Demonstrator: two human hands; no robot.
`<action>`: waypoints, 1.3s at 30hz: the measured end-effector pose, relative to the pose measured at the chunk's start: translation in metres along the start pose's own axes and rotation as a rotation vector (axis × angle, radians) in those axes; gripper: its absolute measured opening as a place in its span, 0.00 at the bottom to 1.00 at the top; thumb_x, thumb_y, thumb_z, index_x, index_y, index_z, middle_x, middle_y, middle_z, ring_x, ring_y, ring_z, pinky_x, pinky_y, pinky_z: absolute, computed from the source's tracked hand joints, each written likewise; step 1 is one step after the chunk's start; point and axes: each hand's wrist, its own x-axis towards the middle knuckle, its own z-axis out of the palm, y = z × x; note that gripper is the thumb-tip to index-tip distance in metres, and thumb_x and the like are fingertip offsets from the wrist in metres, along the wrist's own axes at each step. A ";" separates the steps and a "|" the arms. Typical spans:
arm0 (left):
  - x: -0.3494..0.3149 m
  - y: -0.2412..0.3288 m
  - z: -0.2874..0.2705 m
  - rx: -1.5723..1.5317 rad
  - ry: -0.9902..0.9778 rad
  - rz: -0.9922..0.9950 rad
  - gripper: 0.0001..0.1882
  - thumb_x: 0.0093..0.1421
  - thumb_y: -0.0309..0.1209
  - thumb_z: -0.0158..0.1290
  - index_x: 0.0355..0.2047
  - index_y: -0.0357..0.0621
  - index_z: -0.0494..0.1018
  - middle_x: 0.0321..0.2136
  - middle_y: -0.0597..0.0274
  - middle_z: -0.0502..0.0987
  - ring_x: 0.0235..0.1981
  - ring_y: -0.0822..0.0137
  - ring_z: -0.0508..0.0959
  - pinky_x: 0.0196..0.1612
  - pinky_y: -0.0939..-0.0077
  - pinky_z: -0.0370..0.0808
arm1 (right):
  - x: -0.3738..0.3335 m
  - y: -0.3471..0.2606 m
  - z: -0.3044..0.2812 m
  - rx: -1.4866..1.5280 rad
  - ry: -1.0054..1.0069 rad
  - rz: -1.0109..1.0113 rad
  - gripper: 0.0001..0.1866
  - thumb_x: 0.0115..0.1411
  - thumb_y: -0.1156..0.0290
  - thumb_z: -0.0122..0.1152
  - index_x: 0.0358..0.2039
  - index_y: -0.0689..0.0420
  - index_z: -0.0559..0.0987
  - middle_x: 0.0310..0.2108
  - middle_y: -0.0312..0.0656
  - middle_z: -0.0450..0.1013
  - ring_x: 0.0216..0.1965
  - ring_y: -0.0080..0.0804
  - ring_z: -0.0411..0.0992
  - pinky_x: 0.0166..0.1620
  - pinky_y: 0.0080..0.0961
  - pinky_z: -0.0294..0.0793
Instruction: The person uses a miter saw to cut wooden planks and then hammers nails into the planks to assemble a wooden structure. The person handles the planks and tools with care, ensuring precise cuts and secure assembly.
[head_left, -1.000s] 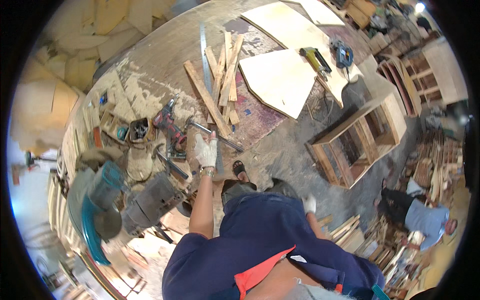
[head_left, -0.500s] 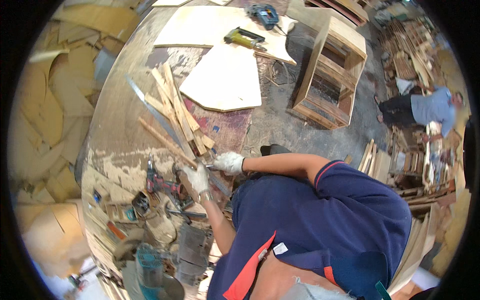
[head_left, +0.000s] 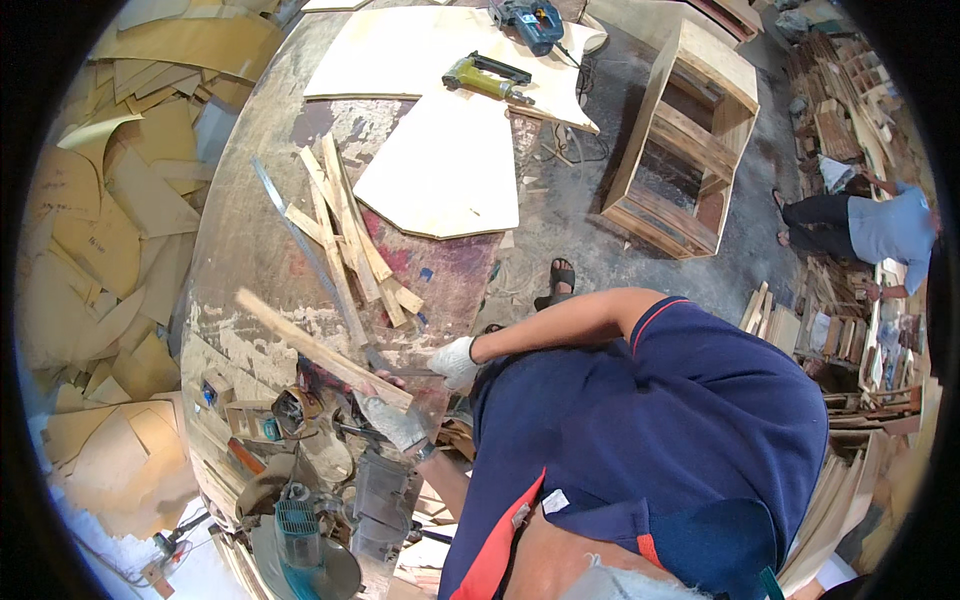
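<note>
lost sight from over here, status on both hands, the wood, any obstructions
Left hand gripping one wooden strip. Right hand nearby, grip unclear. Loose strips just beyond, possibly minor clutter.

The person's white-gloved left hand (head_left: 396,422) is at seven o'clock from the centre, fingers closed in a grip. A wristwatch (head_left: 425,453) circles that arm just behind the glove, and the bare left forearm (head_left: 449,486) slants from near six o'clock up toward ten. The right hand (head_left: 456,364), also white-gloved, is just below centre at half past six, fingers curled inward, its grip too small to make out. The bare right forearm (head_left: 540,333) crosses from three o'clock, pointing toward half past eight. The hands are near each other but apart.
</note>
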 end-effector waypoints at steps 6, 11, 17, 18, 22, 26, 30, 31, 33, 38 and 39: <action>-0.030 0.016 0.128 -0.056 -0.025 0.314 0.23 0.70 0.40 0.51 0.58 0.38 0.66 0.44 0.56 0.74 0.39 0.64 0.76 0.43 0.68 0.75 | -0.039 0.044 -0.024 -0.172 -0.408 -0.501 0.23 0.60 0.61 0.64 0.48 0.67 0.83 0.43 0.62 0.80 0.45 0.60 0.79 0.49 0.51 0.75; -0.029 -0.009 0.190 -0.056 0.066 0.530 0.26 0.66 0.39 0.51 0.60 0.38 0.66 0.39 0.56 0.74 0.37 0.63 0.75 0.44 0.66 0.74 | -0.120 0.100 -0.065 0.092 -0.235 -0.483 0.20 0.58 0.64 0.62 0.46 0.66 0.82 0.42 0.59 0.81 0.45 0.58 0.79 0.49 0.48 0.75; 0.005 -0.079 0.221 0.044 0.156 0.203 0.12 0.64 0.22 0.64 0.43 0.50 0.75 0.35 0.70 0.79 0.33 0.72 0.77 0.40 0.74 0.76 | -0.248 0.157 -0.130 0.316 0.344 0.066 0.21 0.60 0.64 0.60 0.50 0.62 0.81 0.39 0.56 0.81 0.44 0.56 0.80 0.50 0.45 0.78; 0.016 -0.093 0.232 -0.027 0.120 0.162 0.12 0.64 0.22 0.64 0.44 0.49 0.75 0.37 0.68 0.81 0.35 0.71 0.80 0.42 0.73 0.78 | -0.261 0.164 -0.135 0.358 0.383 0.225 0.19 0.59 0.64 0.59 0.48 0.61 0.81 0.40 0.57 0.81 0.44 0.54 0.80 0.49 0.46 0.78; 0.056 -0.148 0.277 -0.292 0.104 -0.053 0.12 0.65 0.22 0.64 0.47 0.43 0.76 0.43 0.62 0.83 0.46 0.64 0.84 0.52 0.66 0.83 | -0.296 0.211 -0.153 0.369 0.619 0.413 0.17 0.59 0.63 0.59 0.43 0.61 0.81 0.37 0.57 0.81 0.42 0.54 0.81 0.47 0.45 0.78; 0.106 -0.196 0.319 -0.486 0.183 -0.174 0.12 0.67 0.24 0.63 0.49 0.39 0.77 0.44 0.57 0.82 0.46 0.61 0.84 0.55 0.63 0.84 | -0.311 0.250 -0.157 0.383 0.743 0.452 0.16 0.61 0.62 0.62 0.42 0.62 0.81 0.34 0.57 0.81 0.39 0.53 0.81 0.46 0.44 0.77; 0.148 -0.210 0.357 -0.505 0.130 -0.312 0.19 0.70 0.32 0.62 0.56 0.36 0.73 0.53 0.49 0.77 0.51 0.56 0.81 0.58 0.59 0.82 | -0.313 0.264 -0.156 0.497 0.781 0.539 0.14 0.62 0.65 0.64 0.42 0.62 0.81 0.33 0.51 0.81 0.37 0.46 0.81 0.44 0.41 0.77; 0.154 -0.206 0.361 -0.489 -0.018 -0.421 0.21 0.70 0.34 0.62 0.58 0.37 0.73 0.53 0.48 0.77 0.51 0.55 0.81 0.55 0.59 0.83 | -0.312 0.264 -0.155 0.549 0.783 0.570 0.14 0.62 0.65 0.64 0.42 0.62 0.81 0.33 0.50 0.81 0.37 0.44 0.81 0.44 0.40 0.77; 0.158 -0.189 0.361 -0.381 -0.237 -0.677 0.24 0.70 0.38 0.62 0.60 0.38 0.72 0.53 0.47 0.77 0.50 0.52 0.82 0.51 0.58 0.84 | -0.310 0.261 -0.152 0.524 0.809 0.536 0.12 0.64 0.66 0.64 0.41 0.63 0.80 0.31 0.48 0.79 0.36 0.37 0.79 0.44 0.36 0.76; 0.141 -0.139 0.312 0.870 -0.209 0.225 0.20 0.63 0.39 0.66 0.48 0.37 0.79 0.44 0.51 0.83 0.43 0.61 0.84 0.46 0.64 0.81 | -0.301 0.253 -0.154 0.593 0.768 0.612 0.13 0.67 0.63 0.65 0.39 0.62 0.79 0.27 0.42 0.75 0.32 0.33 0.75 0.40 0.34 0.73; 0.140 -0.129 0.291 1.102 -0.150 0.417 0.19 0.59 0.37 0.67 0.45 0.37 0.79 0.38 0.50 0.81 0.39 0.55 0.82 0.45 0.59 0.79 | -0.297 0.251 -0.156 0.626 0.723 0.646 0.14 0.67 0.62 0.65 0.38 0.62 0.79 0.27 0.41 0.75 0.32 0.32 0.75 0.39 0.34 0.73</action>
